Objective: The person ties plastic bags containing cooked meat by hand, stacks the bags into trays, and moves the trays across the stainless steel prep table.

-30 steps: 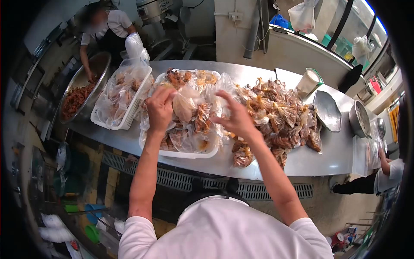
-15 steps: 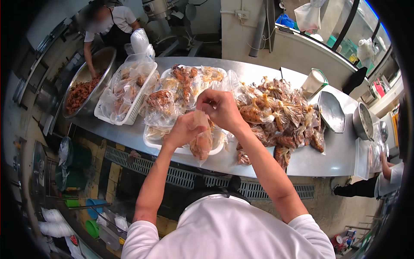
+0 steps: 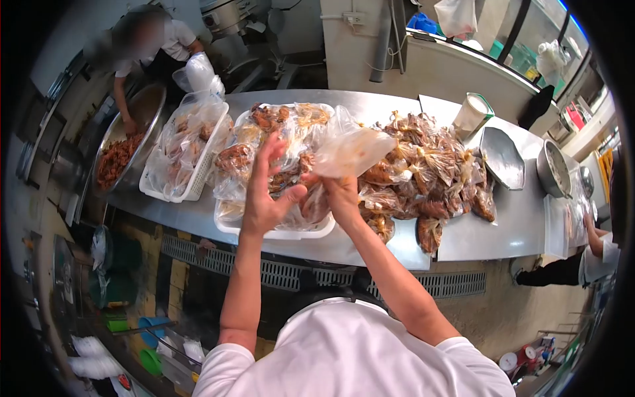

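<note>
My right hand (image 3: 342,196) is closed on the neck of a clear plastic bag (image 3: 350,153), whose loose top flares up and to the right. The bag's lower part hangs just left of the hand, partly hidden by it. To its left, my left hand (image 3: 266,198) is raised with fingers spread, holding nothing. Both hands are over a white basket (image 3: 291,233) of bagged reddish-brown food. On the right, a large pile of knotted bags of brown food (image 3: 430,169) lies on the steel table (image 3: 506,233).
Another white basket (image 3: 195,184) of bags stands left, beside a steel bowl (image 3: 153,106) of reddish food with a co-worker's hand (image 3: 130,126) in it. Rightward are a white container (image 3: 471,114), a grey tray (image 3: 503,159), a metal bowl (image 3: 554,169) and another person's arm (image 3: 593,241).
My hands were together at a filled bag half a second ago. Now my left hand has let go and opened to the left, while my right hand holds the bag's neck, its top flared out.
</note>
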Motion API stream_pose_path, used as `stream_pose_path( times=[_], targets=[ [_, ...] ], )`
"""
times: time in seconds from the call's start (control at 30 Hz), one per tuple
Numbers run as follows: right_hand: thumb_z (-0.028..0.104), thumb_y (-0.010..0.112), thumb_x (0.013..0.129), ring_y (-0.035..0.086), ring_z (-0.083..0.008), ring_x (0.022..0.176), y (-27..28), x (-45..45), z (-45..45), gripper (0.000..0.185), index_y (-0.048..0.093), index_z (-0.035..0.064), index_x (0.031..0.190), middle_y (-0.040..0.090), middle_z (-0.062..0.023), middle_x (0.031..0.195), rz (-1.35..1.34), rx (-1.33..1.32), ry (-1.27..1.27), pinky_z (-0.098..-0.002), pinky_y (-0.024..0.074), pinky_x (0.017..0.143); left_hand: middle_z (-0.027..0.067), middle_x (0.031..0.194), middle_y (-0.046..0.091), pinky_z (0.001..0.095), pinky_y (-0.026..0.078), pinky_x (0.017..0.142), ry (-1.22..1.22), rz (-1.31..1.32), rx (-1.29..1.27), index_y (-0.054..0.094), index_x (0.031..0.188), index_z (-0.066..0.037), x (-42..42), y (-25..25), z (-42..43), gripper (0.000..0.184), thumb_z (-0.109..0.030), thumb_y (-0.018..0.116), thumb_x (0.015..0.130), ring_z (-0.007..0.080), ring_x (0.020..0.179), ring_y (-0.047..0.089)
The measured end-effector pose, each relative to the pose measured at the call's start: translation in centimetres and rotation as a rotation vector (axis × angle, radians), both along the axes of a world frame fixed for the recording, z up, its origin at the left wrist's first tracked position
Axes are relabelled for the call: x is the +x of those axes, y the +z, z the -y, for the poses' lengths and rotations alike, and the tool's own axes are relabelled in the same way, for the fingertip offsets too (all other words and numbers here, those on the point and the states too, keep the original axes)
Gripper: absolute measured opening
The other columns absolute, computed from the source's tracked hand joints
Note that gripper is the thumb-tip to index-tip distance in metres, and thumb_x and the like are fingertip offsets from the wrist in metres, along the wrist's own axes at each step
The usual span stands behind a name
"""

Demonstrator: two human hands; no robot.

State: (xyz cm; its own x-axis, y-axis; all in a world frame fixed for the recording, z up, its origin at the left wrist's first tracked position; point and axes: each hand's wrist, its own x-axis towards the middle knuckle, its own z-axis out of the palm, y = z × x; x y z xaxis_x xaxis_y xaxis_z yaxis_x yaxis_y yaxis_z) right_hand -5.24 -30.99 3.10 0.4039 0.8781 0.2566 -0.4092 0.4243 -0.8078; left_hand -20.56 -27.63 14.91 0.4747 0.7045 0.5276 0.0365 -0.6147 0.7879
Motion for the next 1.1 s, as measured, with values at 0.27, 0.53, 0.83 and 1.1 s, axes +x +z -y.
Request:
stream_pose_path(
  times=[0.27, 0.53, 0.83, 1.1],
  targets=[
    [-0.001, 0.052, 0.091, 0.062, -0.0186, 0.065, 2.1, 1.4, 1.0, 0.012, 0.064, -0.0017, 0.091, 0.066, -0.0084, 0.073, 0.495, -0.286, 0.001, -0.0321, 0.049, 0.059, 0.0163, 0.151, 0.041, 0.0336, 0.039, 0.109, -0.204, -0.246, -0.115, 0.026, 0.156, 0.0, 0.0, -9.4, -1.7, 0.081, -0.028, 0.071, 0.095, 0.0256, 0.142, 0.039],
    [0.014, 0.06, 0.094, 0.061, -0.0348, 0.07, 2.3, -0.2, 2.7, 0.011, 0.063, 0.0036, 0.095, 0.065, -0.0184, 0.074, 0.751, -0.223, 0.324, -0.044, 0.0473, 0.067, -0.007, 0.056, 0.027, 0.026, 0.017, 0.041, 0.001, 0.885, -1.112, 0.053, 0.079, -0.012, 1.9, -5.1, -4.8, 0.041, -0.045, 0.052, 0.104, 0.0066, 0.046, 0.02],
    [0.011, 0.062, 0.088, 0.061, -0.0441, 0.077, 4.5, 2.8, 2.3, 0.01, 0.064, 0.0015, 0.084, 0.064, -0.023, 0.077, 1.088, -0.253, 0.172, -0.0485, 0.0469, 0.075, 0.0048, 0.07, 0.063, 0.0379, 0.049, 0.06, -0.013, -0.364, 0.873, 0.065, 0.103, -0.003, 1.5, 0.7, -1.3, 0.032, -0.031, 0.075, 0.088, 0.0237, 0.06, 0.058],
    [0.009, 0.075, 0.077, 0.06, -0.0245, 0.091, 4.3, 6.4, 0.8, 0.007, 0.073, 0.0043, 0.081, 0.062, -0.0094, 0.084, 1.5, -0.114, -0.275, -0.0365, 0.0464, 0.082, 0.006, 0.064, 0.06, 0.0344, 0.046, 0.059, -0.161, -0.549, -0.267, 0.069, 0.094, -0.001, -0.7, -3.5, -1.0, 0.029, -0.029, 0.064, 0.099, 0.0172, 0.06, 0.059]
  ],
)
